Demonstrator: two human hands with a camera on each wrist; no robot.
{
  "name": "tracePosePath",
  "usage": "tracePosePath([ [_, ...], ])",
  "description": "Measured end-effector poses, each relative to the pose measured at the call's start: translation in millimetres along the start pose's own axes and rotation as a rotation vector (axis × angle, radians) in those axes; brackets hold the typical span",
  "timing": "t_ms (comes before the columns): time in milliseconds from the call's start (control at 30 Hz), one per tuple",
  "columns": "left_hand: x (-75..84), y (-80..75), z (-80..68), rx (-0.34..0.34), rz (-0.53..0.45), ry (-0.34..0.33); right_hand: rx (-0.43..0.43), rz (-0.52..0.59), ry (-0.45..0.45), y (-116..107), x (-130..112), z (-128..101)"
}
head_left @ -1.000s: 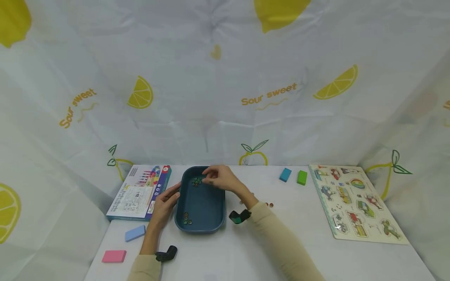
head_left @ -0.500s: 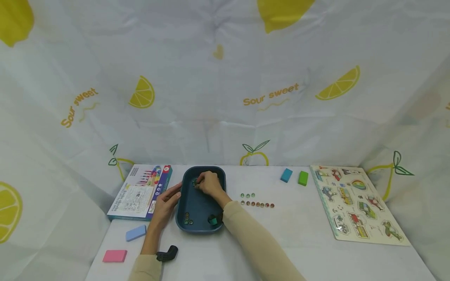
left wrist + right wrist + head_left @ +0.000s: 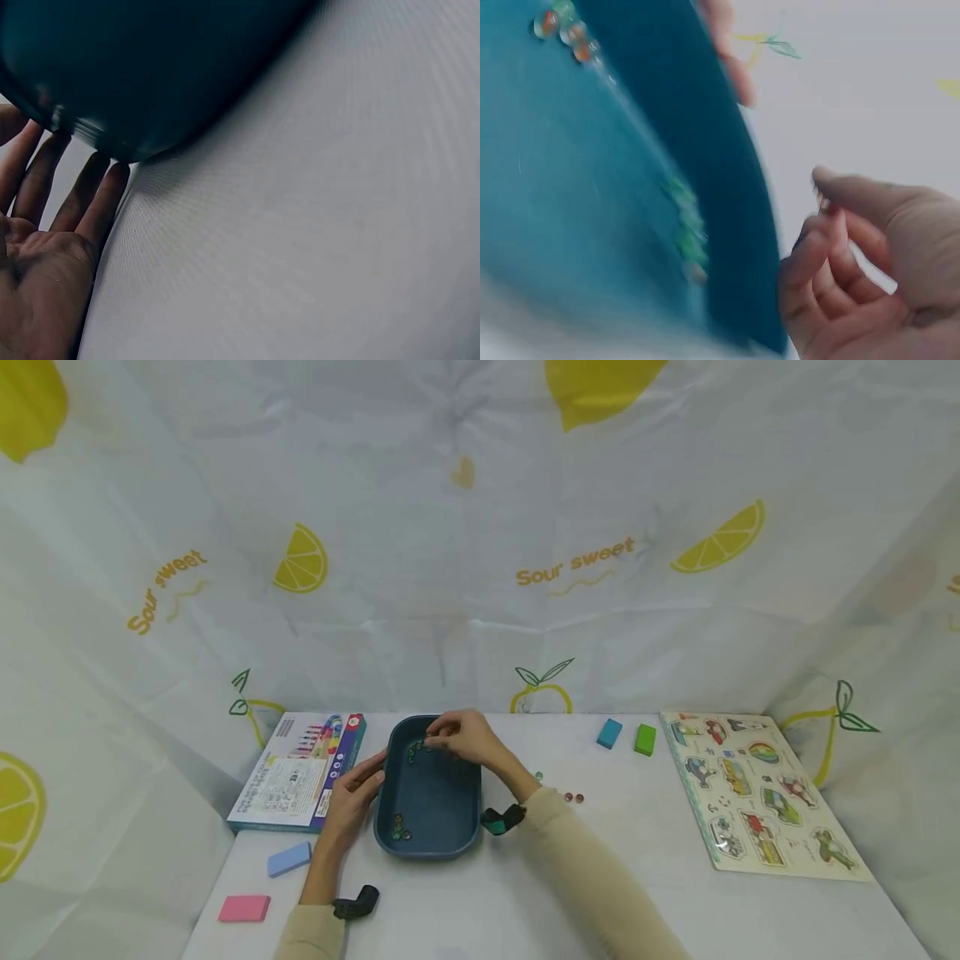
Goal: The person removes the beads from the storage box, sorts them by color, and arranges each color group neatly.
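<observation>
While the right hand (image 3: pixel 463 739) hovers over the far end of the tray (image 3: pixel 427 852), its grip is closed in a pinch: thumb and curled fingers (image 3: pixel 821 259) meet, though whether a marble sits between them cannot be told from the blurred wrist view. Just beneath it, a cluster of small round glass marbles (image 3: pixel 417 750) lies on the tray floor; a second cluster (image 3: pixel 399 828) rests at the near left corner. That tray is a deep, dark blue oblong with rounded corners and a smooth matte surface. Against its left wall, the left hand (image 3: pixel 352 793) lies released, straight fingers (image 3: pixel 101 202) touching the rim and holding nothing. Right of the tray, a few marbles (image 3: pixel 572 797) sit on the white counter (image 3: pixel 615 860). Further out lie a flat printed box (image 3: pixel 298 770), pale blue (image 3: pixel 288 857) and pink (image 3: pixel 243 907) rectangular blocks, blue (image 3: pixel 609 732) and green (image 3: pixel 644 739) blocks, and a flat vehicle peg puzzle board (image 3: pixel 757 795).
</observation>
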State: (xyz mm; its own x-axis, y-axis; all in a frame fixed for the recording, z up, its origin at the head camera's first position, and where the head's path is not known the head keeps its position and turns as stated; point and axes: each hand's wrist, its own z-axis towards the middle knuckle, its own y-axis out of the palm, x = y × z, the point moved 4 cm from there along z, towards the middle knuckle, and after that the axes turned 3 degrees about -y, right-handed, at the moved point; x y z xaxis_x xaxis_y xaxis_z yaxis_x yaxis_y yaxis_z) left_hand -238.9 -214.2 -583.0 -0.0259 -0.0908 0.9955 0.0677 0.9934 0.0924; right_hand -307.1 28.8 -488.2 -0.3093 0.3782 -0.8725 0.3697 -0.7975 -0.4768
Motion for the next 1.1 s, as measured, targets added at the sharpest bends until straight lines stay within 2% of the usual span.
tracePosePath([
  [67,-0.7,-0.4,-0.5,0.005,0.003,-0.009,-0.016,0.042,-0.004,-21,-1,-15],
  [167,-1.8,-0.3,-1.6,0.011,0.007,-0.019,0.003,0.026,0.008,-51,8,-46],
  [333,-3.7,1.2,-2.4,0.011,-0.004,-0.011,0.049,-0.062,0.084,-95,48,-105],
  [467,-3.6,1.7,-2.8,0.011,-0.001,-0.014,0.079,-0.148,0.154,-121,80,-151],
  [600,-1.6,1.0,-2.7,0.008,0.017,-0.015,0.098,-0.229,0.178,-138,102,-183],
  [800,1.4,-1.8,-1.9,0.007,0.031,-0.019,0.078,-0.302,0.167,-141,117,-201],
  [1100,0.8,-0.5,-0.5,0.003,0.012,-0.006,0.055,-0.331,0.170,-140,118,-199],
])
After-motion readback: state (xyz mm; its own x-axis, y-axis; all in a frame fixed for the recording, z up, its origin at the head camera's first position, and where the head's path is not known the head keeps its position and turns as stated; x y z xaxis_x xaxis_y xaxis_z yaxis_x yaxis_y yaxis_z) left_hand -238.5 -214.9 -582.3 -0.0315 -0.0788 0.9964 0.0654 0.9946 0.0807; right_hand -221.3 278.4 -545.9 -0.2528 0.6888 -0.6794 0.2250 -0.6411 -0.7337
